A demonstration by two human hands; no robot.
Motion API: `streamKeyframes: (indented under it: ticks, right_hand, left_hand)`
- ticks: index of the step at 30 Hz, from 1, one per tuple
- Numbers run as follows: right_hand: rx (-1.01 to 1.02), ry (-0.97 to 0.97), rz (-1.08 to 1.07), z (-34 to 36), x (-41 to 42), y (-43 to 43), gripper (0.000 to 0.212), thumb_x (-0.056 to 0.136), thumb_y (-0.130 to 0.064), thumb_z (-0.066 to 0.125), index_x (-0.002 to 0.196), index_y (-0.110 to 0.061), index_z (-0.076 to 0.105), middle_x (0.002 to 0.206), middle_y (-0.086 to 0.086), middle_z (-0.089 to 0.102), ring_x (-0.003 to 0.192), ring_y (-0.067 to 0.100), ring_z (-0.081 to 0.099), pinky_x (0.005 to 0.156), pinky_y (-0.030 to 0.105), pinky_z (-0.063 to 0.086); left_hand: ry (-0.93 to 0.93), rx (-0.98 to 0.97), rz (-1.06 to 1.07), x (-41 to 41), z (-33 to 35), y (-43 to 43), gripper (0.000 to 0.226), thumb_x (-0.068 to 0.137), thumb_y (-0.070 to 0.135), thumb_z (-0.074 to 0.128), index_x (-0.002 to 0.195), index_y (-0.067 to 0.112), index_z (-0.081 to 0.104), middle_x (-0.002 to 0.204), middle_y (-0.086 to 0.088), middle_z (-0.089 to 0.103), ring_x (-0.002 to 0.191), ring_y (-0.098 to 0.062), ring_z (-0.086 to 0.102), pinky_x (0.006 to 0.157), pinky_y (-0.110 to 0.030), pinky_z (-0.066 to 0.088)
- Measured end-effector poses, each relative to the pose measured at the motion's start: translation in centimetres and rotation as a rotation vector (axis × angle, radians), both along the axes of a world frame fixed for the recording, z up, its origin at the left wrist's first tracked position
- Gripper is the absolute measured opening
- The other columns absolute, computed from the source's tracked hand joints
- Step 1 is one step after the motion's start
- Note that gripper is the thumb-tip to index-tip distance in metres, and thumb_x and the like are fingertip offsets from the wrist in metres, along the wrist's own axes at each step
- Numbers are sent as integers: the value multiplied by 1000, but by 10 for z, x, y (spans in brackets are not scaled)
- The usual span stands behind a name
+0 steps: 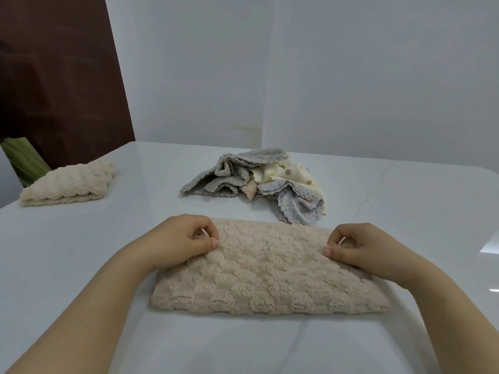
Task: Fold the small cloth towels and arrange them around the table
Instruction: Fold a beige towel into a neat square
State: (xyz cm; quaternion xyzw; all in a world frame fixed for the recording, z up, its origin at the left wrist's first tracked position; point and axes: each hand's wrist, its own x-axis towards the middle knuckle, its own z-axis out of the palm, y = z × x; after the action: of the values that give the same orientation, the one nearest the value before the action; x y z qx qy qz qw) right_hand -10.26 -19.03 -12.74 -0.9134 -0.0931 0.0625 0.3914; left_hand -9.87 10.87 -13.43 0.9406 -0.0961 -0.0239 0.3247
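A beige fluffy towel (270, 268) lies folded into a wide rectangle on the white table (81, 238), right in front of me. My left hand (181, 241) pinches its far left corner between thumb and curled fingers. My right hand (359, 247) pinches the far right corner the same way. Beyond the towel sits a loose heap of unfolded cloths (256, 182), grey, cream with dots and pale patterned. A cream towel (70, 184), folded, rests at the table's far left.
Pale walls (324, 76) stand behind the table. A dark brown panel (59, 76) rises at the back left, with something green and striped (24, 160) below it beside the cream towel. The table's left edge runs close to that towel.
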Motion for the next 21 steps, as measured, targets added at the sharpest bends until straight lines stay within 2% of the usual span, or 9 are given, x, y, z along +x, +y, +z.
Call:
streamKeyframes:
  ticks: [2,4,6,9,12,15,17,19,21]
  right_hand:
    - [8,-67,-35,0,1,-2,17,80,-24,69,72,-12,63,46,-6,51,42,7,41,45,13,35]
    - [56,-97,-65,1,2,-5,14,78,-24,71,71,-14,65,46,-11,47,43,3,40,44,10,33]
    - [133,-48,-72,4,1,-8,12,77,-24,72,73,-14,68,44,-13,47,44,0,42,44,8,34]
    - [227,79,-17,6,-2,-12,18,67,-27,75,77,-13,72,61,1,56,57,7,51,53,12,41]
    - [272,136,21,5,-3,-17,38,53,-38,78,78,-11,73,73,9,62,72,18,56,69,27,45]
    - [404,117,2,5,-1,-21,65,27,-60,86,70,-14,73,68,5,66,63,12,60,56,19,49]
    - [551,94,-57,7,0,-24,66,16,-59,86,64,-16,72,63,1,65,55,8,59,47,16,47]
    - [661,71,-112,10,0,-24,54,25,-52,89,61,-17,70,60,-1,64,51,7,59,44,17,48]
    - [771,67,-161,12,2,-20,24,56,-33,80,65,-15,68,60,0,65,50,8,60,45,18,49]
  left_hand:
    - [46,-141,4,-1,3,7,10,79,24,71,86,27,64,56,12,59,49,4,50,51,-8,38]
    - [177,-301,-39,-1,8,19,29,70,19,78,95,24,65,65,7,66,57,2,57,55,-7,43]
    - [308,-404,-111,0,10,31,49,53,30,86,98,26,68,77,2,70,69,-3,64,63,-11,48]
    - [357,-452,-92,3,4,42,74,20,50,91,88,26,74,73,5,69,69,-8,62,65,-19,51]
    - [277,-604,-29,6,4,40,61,21,41,92,75,18,75,65,-1,67,59,-7,63,57,-15,52]
    - [236,-791,25,2,12,34,15,55,13,82,67,15,72,67,-12,61,50,-8,60,49,-15,51]
    - [231,-864,-17,0,16,34,34,37,26,93,63,16,72,63,-8,63,50,-8,61,46,-16,50]
    - [231,-937,-39,-1,19,31,52,17,33,95,61,18,72,60,-3,66,51,-9,63,45,-17,50]
    - [205,-996,12,4,19,26,36,39,25,92,67,17,70,63,-2,67,52,-8,64,45,-18,52]
